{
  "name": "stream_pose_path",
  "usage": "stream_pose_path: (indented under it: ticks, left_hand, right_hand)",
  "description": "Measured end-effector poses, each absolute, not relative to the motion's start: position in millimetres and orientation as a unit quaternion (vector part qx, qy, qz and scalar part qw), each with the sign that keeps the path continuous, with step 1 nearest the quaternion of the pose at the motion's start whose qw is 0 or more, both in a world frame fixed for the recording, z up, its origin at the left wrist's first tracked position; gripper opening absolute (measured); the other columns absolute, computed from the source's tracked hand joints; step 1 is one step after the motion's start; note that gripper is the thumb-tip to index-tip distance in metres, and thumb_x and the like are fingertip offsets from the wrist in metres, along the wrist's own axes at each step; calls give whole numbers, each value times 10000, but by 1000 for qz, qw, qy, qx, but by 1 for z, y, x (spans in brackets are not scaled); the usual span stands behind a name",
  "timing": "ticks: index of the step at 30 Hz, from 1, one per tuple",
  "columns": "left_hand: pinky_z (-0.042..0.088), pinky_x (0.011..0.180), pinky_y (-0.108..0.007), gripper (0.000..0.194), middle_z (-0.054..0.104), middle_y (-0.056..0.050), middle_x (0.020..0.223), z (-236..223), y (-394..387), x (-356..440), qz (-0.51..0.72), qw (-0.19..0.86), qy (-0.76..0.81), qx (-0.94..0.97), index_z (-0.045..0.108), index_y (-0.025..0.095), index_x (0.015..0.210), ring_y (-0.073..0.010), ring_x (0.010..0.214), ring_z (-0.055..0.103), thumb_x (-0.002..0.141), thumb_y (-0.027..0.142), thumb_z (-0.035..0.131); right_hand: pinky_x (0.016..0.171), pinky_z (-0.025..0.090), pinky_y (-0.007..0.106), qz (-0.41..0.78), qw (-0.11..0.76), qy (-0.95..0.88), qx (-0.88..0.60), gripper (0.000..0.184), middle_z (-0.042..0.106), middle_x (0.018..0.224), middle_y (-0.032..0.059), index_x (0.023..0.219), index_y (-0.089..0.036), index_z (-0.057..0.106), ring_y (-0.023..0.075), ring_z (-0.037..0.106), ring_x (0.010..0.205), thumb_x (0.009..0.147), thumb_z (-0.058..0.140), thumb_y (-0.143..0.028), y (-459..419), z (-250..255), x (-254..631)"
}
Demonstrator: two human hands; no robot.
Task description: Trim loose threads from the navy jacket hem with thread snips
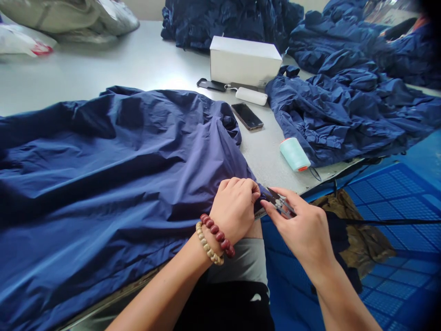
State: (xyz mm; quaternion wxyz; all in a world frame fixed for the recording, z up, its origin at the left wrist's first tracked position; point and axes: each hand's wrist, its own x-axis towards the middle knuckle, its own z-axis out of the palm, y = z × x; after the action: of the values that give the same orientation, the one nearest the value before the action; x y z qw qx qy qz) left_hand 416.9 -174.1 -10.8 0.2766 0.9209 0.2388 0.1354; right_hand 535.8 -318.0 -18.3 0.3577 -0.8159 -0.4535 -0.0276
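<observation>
In the right grip (pixel 306 230) lie snips (pixel 281 203), blades toward the navy garment (pixel 155 156).

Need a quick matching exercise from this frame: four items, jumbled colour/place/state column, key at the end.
Things
1. thread cone
2. box
3. phone
4. snips

Descriptions
A. white, in front of a heap of navy cloth
B. held in the right hand
C. pale turquoise, lying on its side
D. dark-screened, lying flat on the table

Pairs: 1-C, 2-A, 3-D, 4-B
</observation>
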Motion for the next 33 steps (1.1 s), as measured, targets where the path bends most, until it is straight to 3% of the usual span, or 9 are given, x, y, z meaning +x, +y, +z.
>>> stream_pose_path:
  ticks: [4,12,18,23,27,33]
  left_hand:
    - [433,1022,-433,129,764,-38,1089,-11,-174,416,139,282,234,920,625,210,1013,-238,1075,664,1104,208,533]
    - [422,1007,-425,129,721,-35,1051,-11,-175,413,133,246,209,937,597,212,970,-239,1063,623,1061,141,539]
    - [424,1014,-424,126,724,-34,1066,-9,-175,412,129,249,209,937,599,215,969,-235,1067,620,1052,132,552]
    - [434,1022,-426,111,753,-26,1078,-10,-176,414,151,271,230,922,612,220,997,-232,1064,643,1092,204,556]
    - [438,1023,-425,122,766,-22,1077,-10,-176,416,152,289,244,913,613,222,1002,-228,1059,659,1103,211,545]
    - [437,1016,-425,109,774,-20,1097,-8,-175,418,145,307,255,906,623,219,1029,-230,1059,661,1108,217,548]
  right_hand:
    - [605,495,268,29,371,-431,-822,220,766,756,-10,991,-235,809,166,683,613,980,740,-443,-313,-23,538]
    - [548,425,245,104,437,-366,-815,298,641,641,-41,877,-193,786,129,538,556,946,755,-481,-313,-32,539]
    - [550,464,253,102,439,-365,-814,305,716,698,-12,916,-198,792,147,591,564,954,751,-498,-312,-34,538]
    - [540,532,261,67,449,-390,-801,366,774,765,12,1133,-207,705,178,696,567,966,750,-529,-321,-25,537]
    - [541,521,257,-40,375,-463,-802,262,762,752,-3,1131,-215,692,167,710,561,1037,672,-458,-330,-15,536]
    - [687,584,311,-136,294,-541,-776,219,854,995,55,1177,-196,778,217,816,758,1048,697,-353,-329,-8,532]
